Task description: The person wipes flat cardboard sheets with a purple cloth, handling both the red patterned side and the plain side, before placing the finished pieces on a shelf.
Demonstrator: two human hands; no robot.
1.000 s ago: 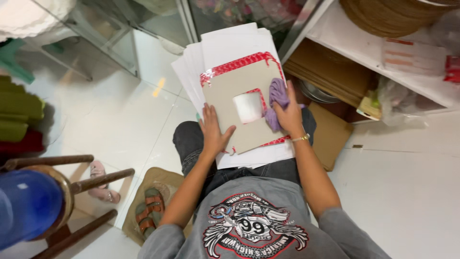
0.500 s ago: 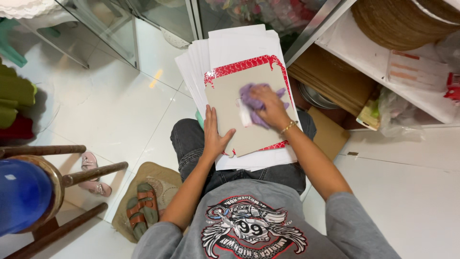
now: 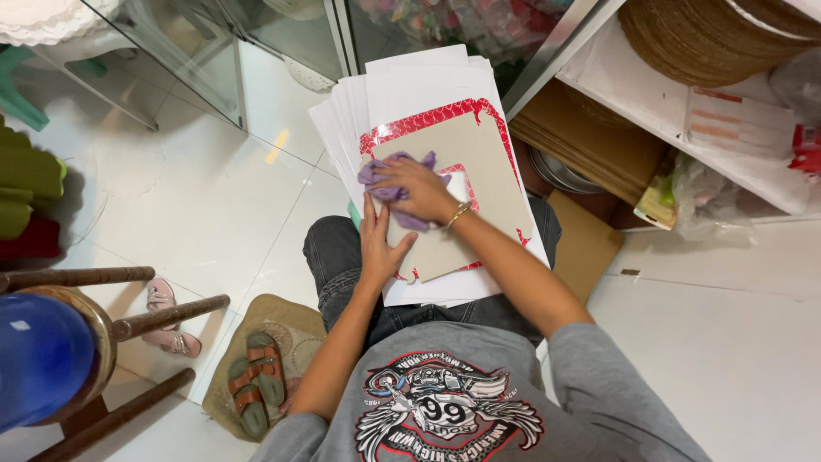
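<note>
A flat beige cardboard sheet with a red patterned border (image 3: 479, 162) lies on top of a stack of white flat sheets (image 3: 410, 85) resting on my lap. My right hand (image 3: 415, 188) presses a purple cloth (image 3: 385, 175) onto the left part of the beige sheet, over its small window cut-out. My left hand (image 3: 378, 244) lies flat on the sheet's near left edge, fingers spread, holding it down. A thin bracelet sits on my right wrist.
A white shelf unit (image 3: 684, 111) at the right holds round woven trays (image 3: 718, 34), brown boards and plastic bags. A wooden stool with a blue jug (image 3: 38, 359) stands at the lower left. Sandals (image 3: 256, 376) lie on a mat; pink shoes are nearby.
My right hand has slid the purple cloth from the sheet's right side leftward across it to the left part. My left hand has stayed on the near edge.
</note>
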